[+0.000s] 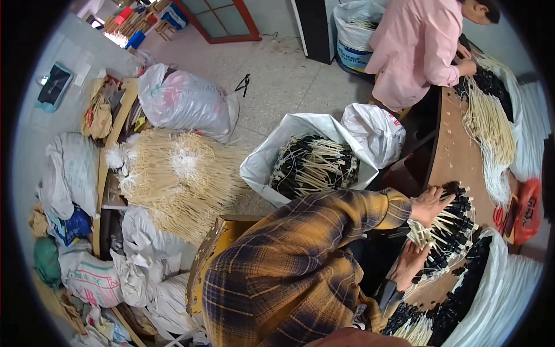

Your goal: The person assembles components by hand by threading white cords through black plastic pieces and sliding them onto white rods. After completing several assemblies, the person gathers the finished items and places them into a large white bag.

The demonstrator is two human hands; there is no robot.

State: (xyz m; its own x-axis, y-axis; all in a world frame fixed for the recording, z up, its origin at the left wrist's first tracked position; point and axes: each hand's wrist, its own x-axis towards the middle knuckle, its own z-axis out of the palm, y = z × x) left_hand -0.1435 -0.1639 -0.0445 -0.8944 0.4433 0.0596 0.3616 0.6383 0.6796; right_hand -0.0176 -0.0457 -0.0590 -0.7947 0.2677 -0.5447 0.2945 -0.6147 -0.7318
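Observation:
A bundle of thin pale sticks with black end pieces and white strings [448, 231] is at the table's near edge. Across its upper side lies my left hand [429, 206], fingers stretched out over the black ends. My right hand [409, 265] is lower down, closed around the bundle's near side, with its fingers partly hidden. A pale twisted tie or gathered string [420, 234] shows between the two hands. Below the bundle, loose black pieces [428, 315] and more pale sticks [415, 332] lie on the brown table [457, 144].
An open white sack [260, 162] of black-tipped sticks stands left of the table. Pale sticks [179, 173] are heaped at the left, near stuffed sacks [182, 104]. A co-worker in pink [413, 52] handles sticks at the table's far end. A red bag [527, 211] lies at the right.

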